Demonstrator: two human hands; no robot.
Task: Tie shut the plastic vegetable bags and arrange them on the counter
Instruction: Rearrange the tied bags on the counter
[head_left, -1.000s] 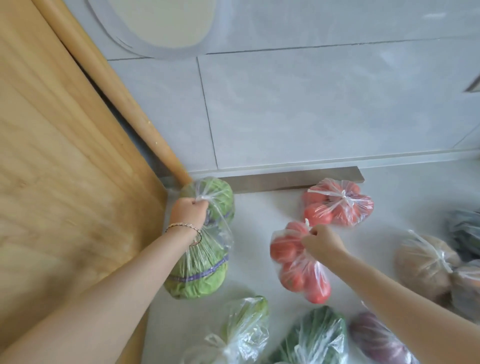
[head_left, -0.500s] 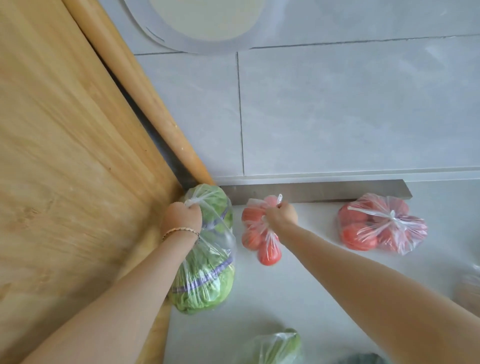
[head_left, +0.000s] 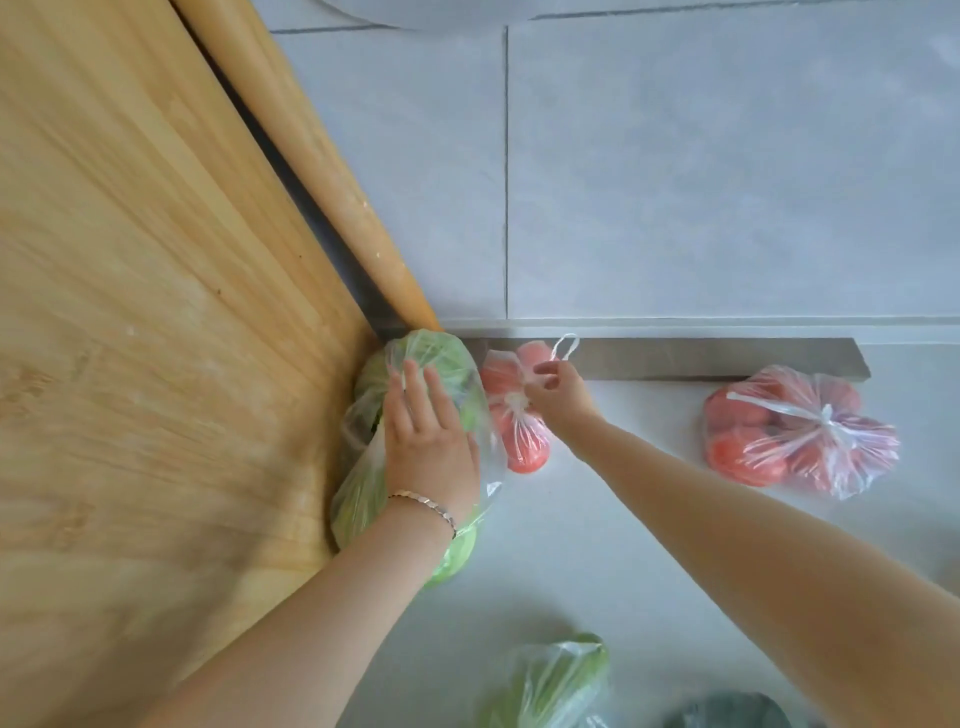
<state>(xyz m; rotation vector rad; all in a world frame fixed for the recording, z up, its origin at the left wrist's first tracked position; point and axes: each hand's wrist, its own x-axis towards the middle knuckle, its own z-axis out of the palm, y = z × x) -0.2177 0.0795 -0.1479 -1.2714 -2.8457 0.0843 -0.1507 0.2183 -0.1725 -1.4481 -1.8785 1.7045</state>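
A clear bag of green leafy vegetables (head_left: 439, 358) lies in the counter's back left corner, against the wooden board. My left hand (head_left: 428, 441) rests flat on top of it, fingers straight. Right beside it sits a tied bag of tomatoes (head_left: 519, 441) against the wall. My right hand (head_left: 558, 389) hovers over its knot with loosely spread fingers, and the bag's loop handle sticks up behind the fingertips. A second tied tomato bag (head_left: 795, 431) lies further right on the counter (head_left: 597, 545).
A large wooden board (head_left: 156, 338) and a rolling pin (head_left: 322, 171) lean at the left. A metal strip (head_left: 701, 356) runs along the tiled wall's base. Another green vegetable bag (head_left: 550, 680) and a dark bag (head_left: 727, 712) lie at the near edge.
My left hand let go of the green bag's knot and now lies flat on the bag. My right hand set the tomato bag down beside it and opened.
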